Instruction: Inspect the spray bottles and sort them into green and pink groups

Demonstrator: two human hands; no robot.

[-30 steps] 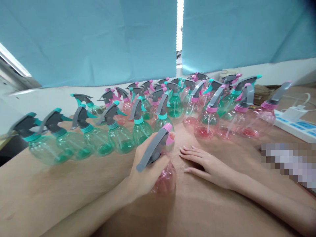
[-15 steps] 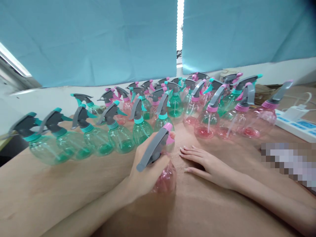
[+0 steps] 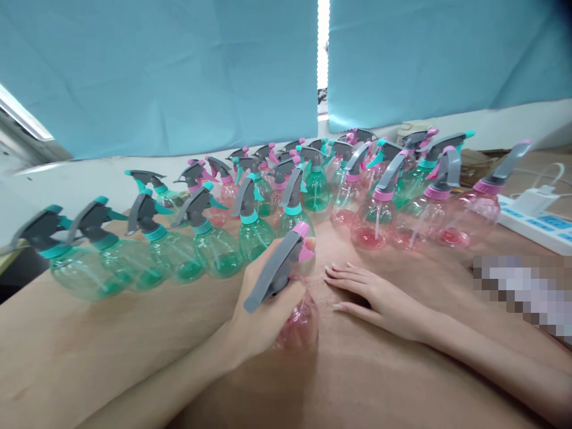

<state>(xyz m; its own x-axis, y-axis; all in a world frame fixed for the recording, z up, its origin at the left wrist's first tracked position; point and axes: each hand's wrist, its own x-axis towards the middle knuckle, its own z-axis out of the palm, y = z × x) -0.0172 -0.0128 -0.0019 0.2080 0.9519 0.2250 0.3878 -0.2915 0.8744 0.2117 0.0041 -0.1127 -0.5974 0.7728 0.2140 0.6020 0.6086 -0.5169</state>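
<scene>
Head view: the left grip (image 3: 263,308) is closed around the body and neck of a pink spray bottle (image 3: 302,326), fingers wrapped from the left side and a fingertip showing at the pink nozzle. The bottle stands upright on the worktop (image 3: 134,339), about midway between the left and right edges and closer to the near edge than any other bottle. Its grey trigger head (image 3: 273,273) slopes down toward the near-left. The right grip (image 3: 378,298) holds nothing: the hand lies flat, palm down, fingers extended and close together, resting on the worktop just to the right of the held bottle without touching it. Beyond both grips, a row of green spray bottles (image 3: 214,250) with teal collars and grey triggers runs from the middle of the worktop out to the left edge, standing close side by side. A group of pink spray bottles (image 3: 370,229) with pink collars stands toward the right edge, each with a little pink colour at its base. Further bottles of both colours (image 3: 313,179) are packed together toward the far edge. A white power strip (image 3: 538,225) lies at the right edge, with a white plug (image 3: 534,199) seated in it. A blue curtain (image 3: 179,71) hangs behind the far edge, split by a narrow bright gap (image 3: 322,53).
</scene>
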